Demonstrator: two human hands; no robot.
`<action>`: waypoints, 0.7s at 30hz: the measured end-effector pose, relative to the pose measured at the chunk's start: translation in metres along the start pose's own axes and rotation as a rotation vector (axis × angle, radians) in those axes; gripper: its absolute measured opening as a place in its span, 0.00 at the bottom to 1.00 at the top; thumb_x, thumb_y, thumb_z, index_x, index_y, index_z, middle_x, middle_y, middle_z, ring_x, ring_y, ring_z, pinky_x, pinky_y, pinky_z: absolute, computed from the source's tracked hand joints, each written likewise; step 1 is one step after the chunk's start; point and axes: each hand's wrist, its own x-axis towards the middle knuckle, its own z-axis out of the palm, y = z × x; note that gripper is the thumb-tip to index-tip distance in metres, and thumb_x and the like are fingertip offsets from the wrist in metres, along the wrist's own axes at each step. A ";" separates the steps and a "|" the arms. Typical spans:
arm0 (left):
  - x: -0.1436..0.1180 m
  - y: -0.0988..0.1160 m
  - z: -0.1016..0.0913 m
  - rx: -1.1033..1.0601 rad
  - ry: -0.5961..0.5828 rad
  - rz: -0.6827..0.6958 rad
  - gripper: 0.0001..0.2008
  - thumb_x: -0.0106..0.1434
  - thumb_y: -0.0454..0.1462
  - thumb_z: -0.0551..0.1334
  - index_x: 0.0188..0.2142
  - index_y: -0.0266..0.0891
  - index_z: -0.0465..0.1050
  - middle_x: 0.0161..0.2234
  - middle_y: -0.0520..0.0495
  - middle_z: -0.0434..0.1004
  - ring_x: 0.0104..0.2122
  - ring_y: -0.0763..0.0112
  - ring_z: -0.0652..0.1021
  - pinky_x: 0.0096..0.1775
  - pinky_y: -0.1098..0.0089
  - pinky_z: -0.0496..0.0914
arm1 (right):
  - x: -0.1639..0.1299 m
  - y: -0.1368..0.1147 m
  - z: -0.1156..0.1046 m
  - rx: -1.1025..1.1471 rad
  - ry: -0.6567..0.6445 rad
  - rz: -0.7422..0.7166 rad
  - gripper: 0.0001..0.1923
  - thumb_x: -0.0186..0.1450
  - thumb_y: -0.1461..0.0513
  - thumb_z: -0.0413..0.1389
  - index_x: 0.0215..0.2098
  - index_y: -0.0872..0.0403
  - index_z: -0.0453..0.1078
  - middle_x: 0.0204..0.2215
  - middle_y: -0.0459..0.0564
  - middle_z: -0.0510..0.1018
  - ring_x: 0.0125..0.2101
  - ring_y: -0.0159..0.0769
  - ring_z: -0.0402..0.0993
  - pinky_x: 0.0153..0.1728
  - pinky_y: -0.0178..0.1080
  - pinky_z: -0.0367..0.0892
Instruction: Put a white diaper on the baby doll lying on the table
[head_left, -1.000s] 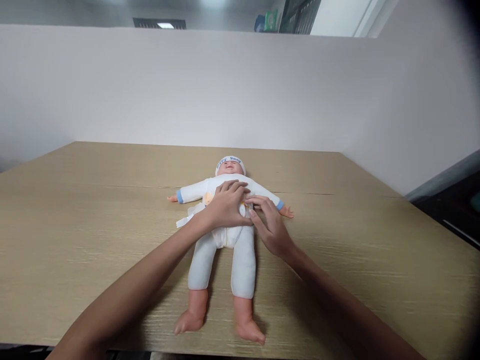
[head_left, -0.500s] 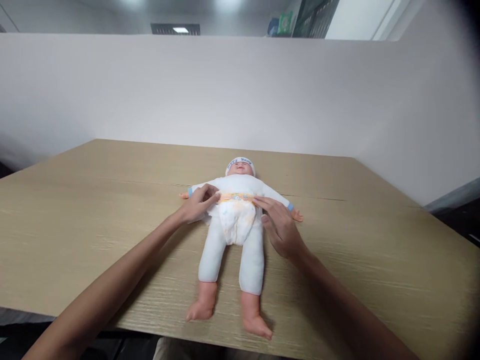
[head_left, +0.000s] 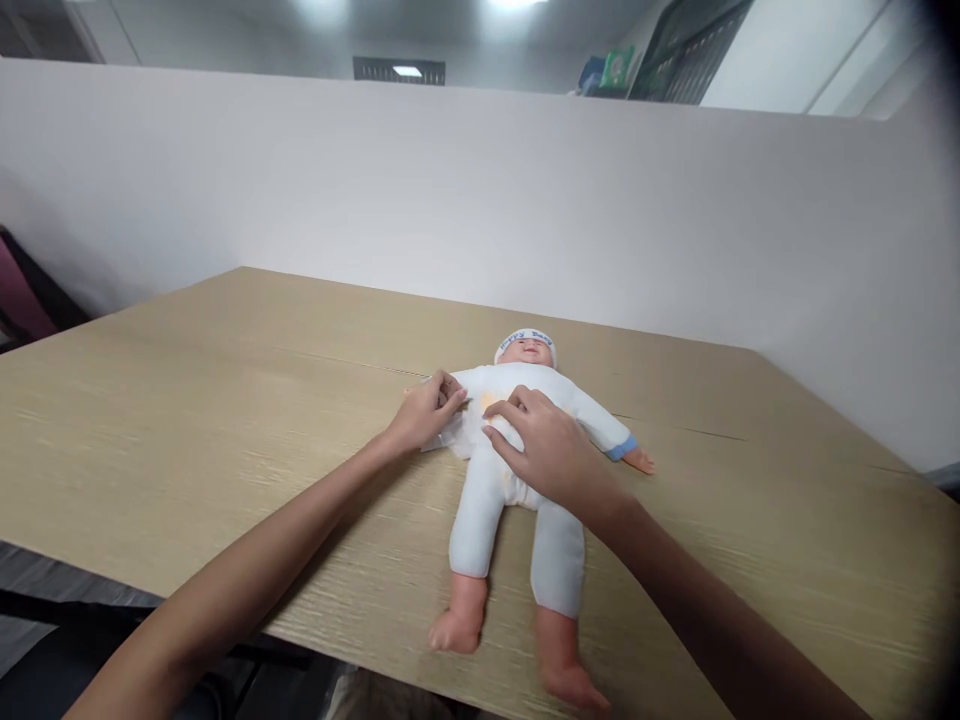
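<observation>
A baby doll in a white suit and a lettered cap lies on its back, feet toward me. A white diaper with an orange-patterned waistband is around its hips. At the diaper's left side my left hand is closed, thumb and fingers pinching its edge. My right hand is over the diaper's front, thumb and forefinger a little apart with nothing visible between them. It hides most of the front panel and the waistband's right part.
The doll rests on a wide wooden table, whose near edge runs below its feet. A pale partition wall stands behind the table. Beyond its top, a green package shows. Something pink and black is at the far left.
My right hand has moved left from the diaper's right side to over its front. My left hand remains at the left side. The view has turned, shifting the doll rightward in the picture.
</observation>
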 end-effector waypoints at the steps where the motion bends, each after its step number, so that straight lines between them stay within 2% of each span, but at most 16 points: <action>1: -0.006 -0.002 -0.004 0.115 0.002 0.033 0.16 0.75 0.53 0.59 0.43 0.43 0.69 0.39 0.46 0.79 0.37 0.62 0.76 0.44 0.62 0.69 | 0.004 0.000 0.001 0.006 -0.031 0.011 0.07 0.76 0.58 0.58 0.46 0.49 0.78 0.41 0.52 0.77 0.40 0.44 0.75 0.37 0.43 0.66; 4: -0.024 -0.008 -0.014 0.395 -0.026 0.107 0.18 0.72 0.55 0.61 0.39 0.43 0.68 0.39 0.41 0.79 0.44 0.52 0.77 0.49 0.55 0.70 | 0.013 0.004 0.007 0.043 -0.084 0.061 0.06 0.75 0.57 0.60 0.43 0.48 0.80 0.37 0.50 0.76 0.37 0.42 0.74 0.34 0.41 0.62; 6: -0.032 -0.012 -0.017 0.453 -0.069 0.060 0.18 0.67 0.54 0.66 0.35 0.43 0.68 0.37 0.40 0.78 0.44 0.49 0.77 0.48 0.55 0.70 | 0.015 0.007 0.011 0.057 -0.085 0.096 0.05 0.73 0.58 0.61 0.43 0.47 0.80 0.37 0.50 0.76 0.37 0.42 0.74 0.33 0.41 0.61; 10: -0.031 -0.020 -0.020 0.306 -0.192 -0.080 0.17 0.60 0.49 0.70 0.28 0.44 0.68 0.30 0.45 0.76 0.34 0.56 0.75 0.39 0.61 0.69 | 0.016 0.010 0.016 0.081 -0.082 0.140 0.06 0.70 0.58 0.63 0.44 0.47 0.80 0.38 0.50 0.77 0.39 0.42 0.75 0.34 0.40 0.61; 13: -0.021 -0.018 -0.028 0.219 -0.252 -0.121 0.20 0.63 0.51 0.66 0.24 0.43 0.66 0.23 0.50 0.69 0.26 0.65 0.69 0.30 0.66 0.63 | 0.017 0.010 0.017 0.101 -0.111 0.175 0.06 0.69 0.58 0.64 0.43 0.47 0.80 0.38 0.49 0.77 0.38 0.42 0.75 0.34 0.40 0.61; 16: -0.009 -0.003 -0.040 0.063 -0.278 -0.136 0.22 0.67 0.53 0.60 0.24 0.42 0.65 0.23 0.52 0.66 0.25 0.69 0.67 0.28 0.68 0.60 | 0.017 0.011 0.018 0.130 -0.116 0.184 0.06 0.69 0.58 0.63 0.43 0.48 0.79 0.39 0.49 0.78 0.40 0.43 0.76 0.35 0.41 0.63; 18: -0.002 0.012 -0.044 -0.061 -0.278 -0.145 0.21 0.67 0.52 0.61 0.25 0.41 0.65 0.25 0.53 0.65 0.26 0.70 0.66 0.30 0.68 0.59 | 0.016 0.011 0.020 0.148 -0.109 0.176 0.05 0.69 0.58 0.63 0.43 0.48 0.79 0.39 0.50 0.78 0.41 0.44 0.76 0.38 0.42 0.65; 20: 0.005 0.030 -0.039 -0.139 -0.272 -0.163 0.21 0.66 0.51 0.62 0.24 0.41 0.65 0.24 0.53 0.64 0.26 0.71 0.65 0.30 0.68 0.58 | 0.015 0.012 0.022 0.179 -0.087 0.165 0.09 0.69 0.58 0.63 0.47 0.48 0.79 0.41 0.51 0.80 0.44 0.47 0.77 0.40 0.43 0.67; 21: 0.007 0.039 -0.033 -0.150 -0.267 -0.173 0.21 0.66 0.51 0.63 0.24 0.41 0.65 0.24 0.53 0.63 0.26 0.72 0.64 0.30 0.68 0.58 | 0.014 0.013 0.023 0.203 -0.072 0.167 0.14 0.69 0.58 0.63 0.52 0.48 0.77 0.43 0.51 0.81 0.45 0.48 0.78 0.40 0.44 0.67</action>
